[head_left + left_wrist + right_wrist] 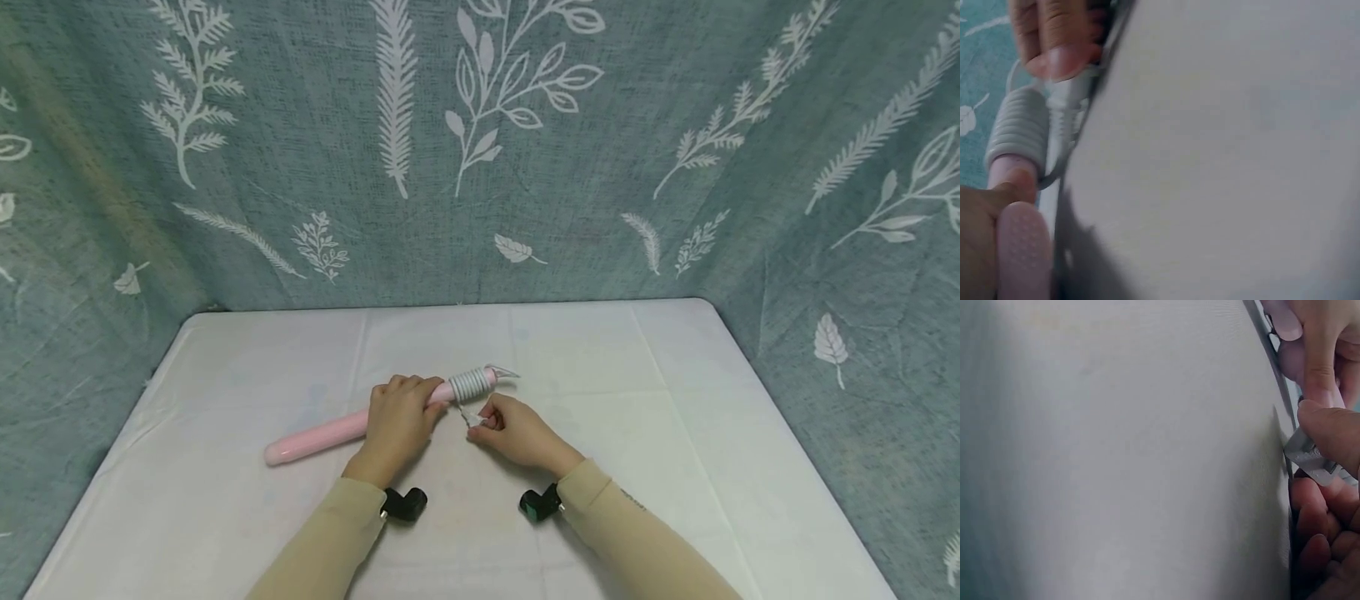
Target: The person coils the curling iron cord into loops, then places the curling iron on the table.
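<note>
A long pink hair iron lies slantwise on the table, its right end higher in the head view. My left hand grips its middle from above. Grey cord is wound in tight coils around the right end, and a small loop sticks out past the tip. My right hand pinches the pale plug between thumb and fingers, just below the coils. In the left wrist view, the plug's ribbed neck runs beside the coils, and a dotted pink piece shows near my left thumb.
A white cloth covers the table. Behind it and at both sides hangs a green curtain with white leaf prints. Black wrist cameras sit at both cuffs.
</note>
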Action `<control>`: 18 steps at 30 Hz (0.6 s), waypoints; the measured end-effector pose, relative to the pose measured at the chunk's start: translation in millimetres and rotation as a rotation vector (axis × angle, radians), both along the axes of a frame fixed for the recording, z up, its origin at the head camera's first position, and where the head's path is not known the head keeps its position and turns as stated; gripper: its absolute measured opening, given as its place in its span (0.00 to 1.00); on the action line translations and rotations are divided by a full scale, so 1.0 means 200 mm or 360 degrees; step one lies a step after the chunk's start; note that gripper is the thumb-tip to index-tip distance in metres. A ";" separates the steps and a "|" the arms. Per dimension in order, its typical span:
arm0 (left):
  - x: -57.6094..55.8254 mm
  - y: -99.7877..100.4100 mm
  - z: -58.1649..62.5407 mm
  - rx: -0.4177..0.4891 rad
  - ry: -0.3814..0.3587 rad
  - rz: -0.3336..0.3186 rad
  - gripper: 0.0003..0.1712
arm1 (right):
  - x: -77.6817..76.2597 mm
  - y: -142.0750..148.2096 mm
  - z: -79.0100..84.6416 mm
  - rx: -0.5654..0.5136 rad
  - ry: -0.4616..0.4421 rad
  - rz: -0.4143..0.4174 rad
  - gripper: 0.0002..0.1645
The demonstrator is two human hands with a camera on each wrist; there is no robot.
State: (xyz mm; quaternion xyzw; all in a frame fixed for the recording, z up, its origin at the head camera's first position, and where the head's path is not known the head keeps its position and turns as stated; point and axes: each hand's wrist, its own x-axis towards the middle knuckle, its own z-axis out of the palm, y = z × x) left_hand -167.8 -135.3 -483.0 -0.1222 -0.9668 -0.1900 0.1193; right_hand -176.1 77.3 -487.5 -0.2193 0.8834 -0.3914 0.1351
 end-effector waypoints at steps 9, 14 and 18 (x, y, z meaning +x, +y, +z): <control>0.00 0.00 -0.01 -0.0138 -0.0046 -0.0018 0.21 | -0.01 -0.02 -0.02 -0.0034 -0.0012 0.0004 0.14; 0.02 0.00 -0.02 -0.0157 0.0017 -0.0009 0.21 | -0.01 -0.02 -0.03 -0.0043 -0.0010 0.0008 0.14; 0.03 0.00 -0.02 -0.0171 0.0017 -0.0015 0.21 | -0.01 -0.01 -0.03 -0.0059 -0.0019 0.0013 0.14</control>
